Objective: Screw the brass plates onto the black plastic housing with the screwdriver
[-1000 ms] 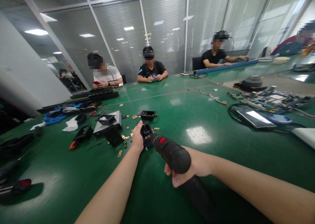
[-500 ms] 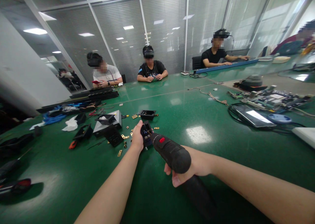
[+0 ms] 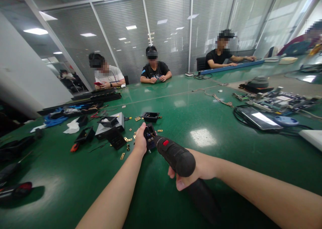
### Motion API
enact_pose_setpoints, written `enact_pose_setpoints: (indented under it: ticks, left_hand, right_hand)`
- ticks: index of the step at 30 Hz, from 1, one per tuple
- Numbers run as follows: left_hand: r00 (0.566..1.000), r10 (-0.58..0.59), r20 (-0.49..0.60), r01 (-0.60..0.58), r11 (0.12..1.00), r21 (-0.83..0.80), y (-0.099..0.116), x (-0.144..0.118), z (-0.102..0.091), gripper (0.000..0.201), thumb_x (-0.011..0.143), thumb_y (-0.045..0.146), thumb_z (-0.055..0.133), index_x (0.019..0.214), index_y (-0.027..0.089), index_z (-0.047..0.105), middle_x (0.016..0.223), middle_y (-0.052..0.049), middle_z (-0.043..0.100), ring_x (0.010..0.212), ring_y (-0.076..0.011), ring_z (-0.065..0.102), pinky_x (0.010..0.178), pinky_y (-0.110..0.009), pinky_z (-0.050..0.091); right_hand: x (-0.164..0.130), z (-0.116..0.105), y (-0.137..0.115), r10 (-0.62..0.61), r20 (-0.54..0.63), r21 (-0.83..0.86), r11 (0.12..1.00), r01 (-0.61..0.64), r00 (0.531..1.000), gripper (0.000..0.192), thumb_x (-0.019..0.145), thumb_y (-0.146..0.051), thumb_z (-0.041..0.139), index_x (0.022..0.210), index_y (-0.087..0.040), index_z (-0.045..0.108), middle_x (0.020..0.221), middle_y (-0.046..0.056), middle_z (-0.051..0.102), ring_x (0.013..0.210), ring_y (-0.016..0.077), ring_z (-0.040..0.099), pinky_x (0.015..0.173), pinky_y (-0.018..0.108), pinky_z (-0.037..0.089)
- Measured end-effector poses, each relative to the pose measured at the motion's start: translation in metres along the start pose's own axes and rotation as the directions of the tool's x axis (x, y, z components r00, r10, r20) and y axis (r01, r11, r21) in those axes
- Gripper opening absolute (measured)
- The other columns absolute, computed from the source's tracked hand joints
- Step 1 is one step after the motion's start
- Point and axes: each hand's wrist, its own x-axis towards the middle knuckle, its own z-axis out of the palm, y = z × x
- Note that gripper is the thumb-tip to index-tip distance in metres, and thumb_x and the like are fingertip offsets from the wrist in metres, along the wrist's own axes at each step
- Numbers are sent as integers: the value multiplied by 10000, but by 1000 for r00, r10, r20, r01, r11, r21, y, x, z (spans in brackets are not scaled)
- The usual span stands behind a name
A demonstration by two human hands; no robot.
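My left hand [image 3: 141, 139] is closed on a small black plastic housing [image 3: 150, 140] that has metal parts inside and tilts toward me. My right hand [image 3: 186, 178] wraps round the grip of a black cordless screwdriver [image 3: 176, 155] with a red button on top. Its nose points at the housing; whether the tip touches a screw is hidden. Left of the housing lie brass plates [image 3: 122, 156] and other small metal pieces. A second black housing [image 3: 151, 116] lies just beyond my left hand.
At left sit a grey box [image 3: 120, 123], a black panel [image 3: 115, 139], an orange-tipped tool [image 3: 74, 148] and blue cloth [image 3: 55, 120]. At right are a phone-like device [image 3: 260, 118] with cables and circuit boards [image 3: 281, 100]. Several people sit round the green table [image 3: 216, 192].
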Motion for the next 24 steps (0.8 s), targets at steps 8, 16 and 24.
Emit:
enact_pose_setpoints:
  ticks: [8, 16, 24]
  left_hand:
    - [1000, -2, -13, 2, 1000, -16, -2, 3, -2, 635, 856, 837, 902, 986, 241, 726, 812, -85, 819, 693, -281, 799, 678, -398, 659]
    - [1000, -5, -6, 5, 1000, 4, -1, 2, -2, 635, 864, 848, 882, 966, 240, 732, 822, -99, 833, 697, -275, 798, 711, -404, 683]
    - [1000, -7, -5, 7, 1000, -4, 0, 1, -1, 632, 876, 842, 874, 955, 229, 743, 805, -99, 818, 700, -277, 794, 707, -406, 679]
  right_hand:
    - [-1, 0, 2, 15, -1, 3, 1000, -15, 1000, 616, 588, -521, 1225, 900, -195, 805, 909, 9, 783, 889, 237, 746, 809, 346, 627]
    - [0, 2, -2, 12, -7, -27, 1000, -12, 1000, 610, 601, -526, 1212, 865, -200, 769, 889, 9, 742, 888, 243, 728, 809, 362, 619]
    - [0, 1, -4, -25, 3, -13, 1000, 26, 1000, 623, 607, -535, 1218, 864, -201, 759, 936, 12, 780, 902, 230, 724, 828, 355, 608]
